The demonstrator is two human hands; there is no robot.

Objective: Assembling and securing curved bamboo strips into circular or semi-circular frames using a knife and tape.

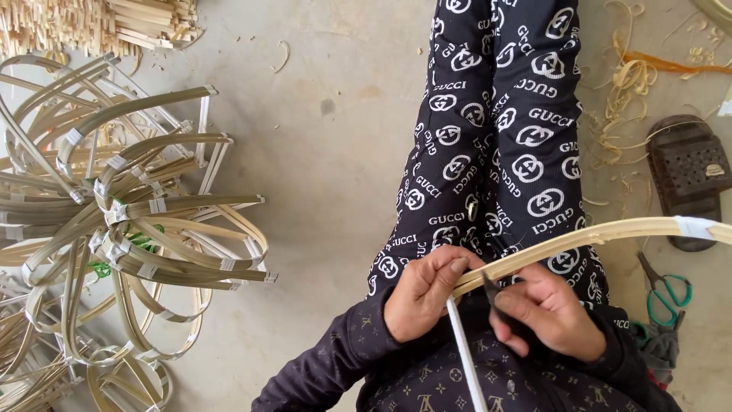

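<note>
Head view: we see the left hand (423, 294) clamped around the bent bamboo strip (579, 238), which crosses the lap. Right hand (547, 311) just right of it, pinching a dark blade (492, 288) against the strip. Green-handled scissors (665, 290) further right, bamboo hoop pile (122, 221) far left.

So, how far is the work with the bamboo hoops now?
Done: a big pile of taped bamboo hoops lies on the floor. In hand: the left hand pinches the bent strip bundle, and the right hand works at it with a dark tool, beside a white tape strip. Left: loose cut strips wait at the top.
</note>
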